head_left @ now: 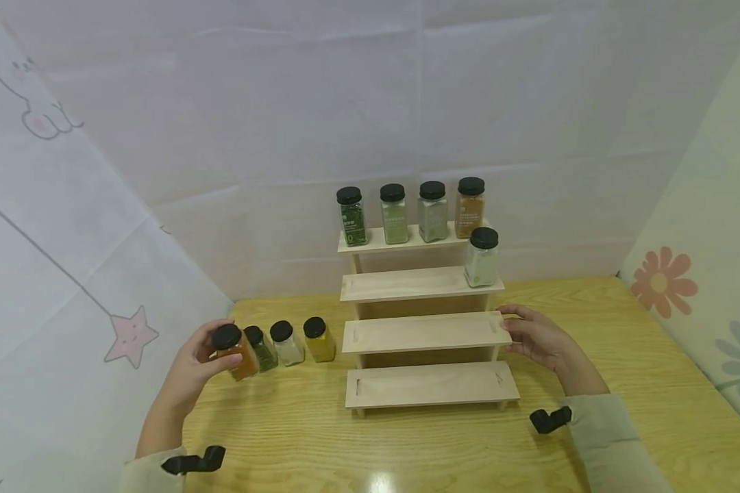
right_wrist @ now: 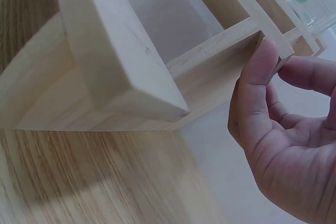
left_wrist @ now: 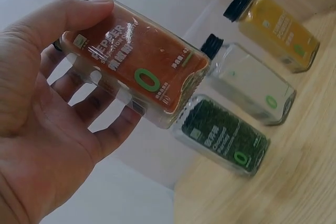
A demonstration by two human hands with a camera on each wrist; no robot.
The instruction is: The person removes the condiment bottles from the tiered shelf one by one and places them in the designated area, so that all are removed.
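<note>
My left hand (head_left: 191, 366) grips a spice jar (left_wrist: 142, 59) of orange-red powder, its label reading "PEPPER" in the left wrist view. The thumb lies across the jar near its black lid, with fingers around the far side. Just right of it stand a jar of dark green flakes (left_wrist: 223, 135), a jar of whitish powder (left_wrist: 252, 82) and a jar of yellow powder (left_wrist: 281, 32). My right hand (head_left: 538, 339) pinches the right end of a shelf on the stepped wooden rack (head_left: 428, 332), second from the bottom; the thumb and fingertips show at that edge in the right wrist view.
Several black-lidded jars (head_left: 395, 222) line the rack's top shelf. One pale jar (head_left: 482, 263) stands at the right end of the shelf below. The rack stands on a wood-grain table (head_left: 284, 438), with a pale cloth backdrop (head_left: 284, 137) behind and at both sides.
</note>
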